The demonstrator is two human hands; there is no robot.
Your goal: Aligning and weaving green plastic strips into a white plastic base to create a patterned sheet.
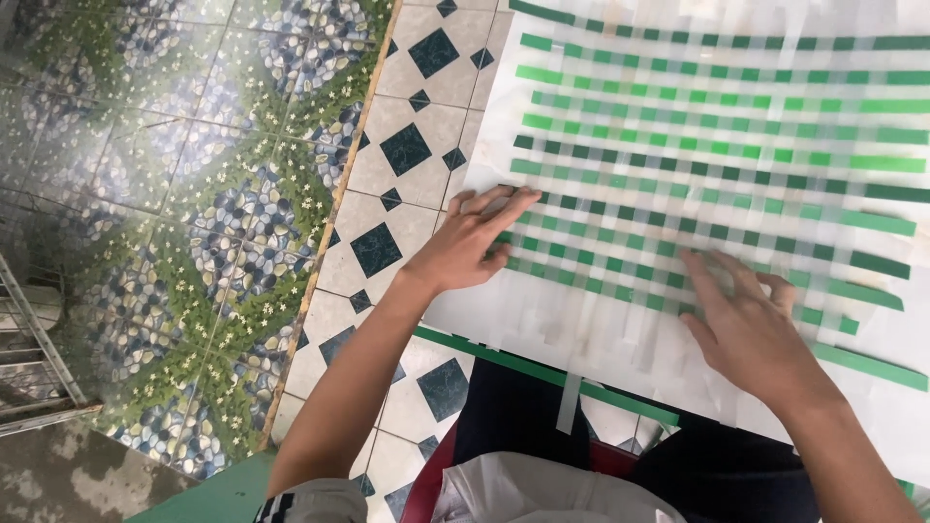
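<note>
Down on the white-and-dark-blue diamond-patterned floor tiles [407, 145], a flat woven mat of white and green paper strips [717, 145]. Left hand [467, 247] pressing open-fingered on its left edge; right hand [751, 329] spread flat near its lower rows, grasping nothing.

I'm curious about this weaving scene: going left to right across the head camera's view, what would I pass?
Metal rack → pebble-and-flower floor tiles → white tiles with dark diamonds → left hand → green-and-white woven paper mat → right hand.
</note>
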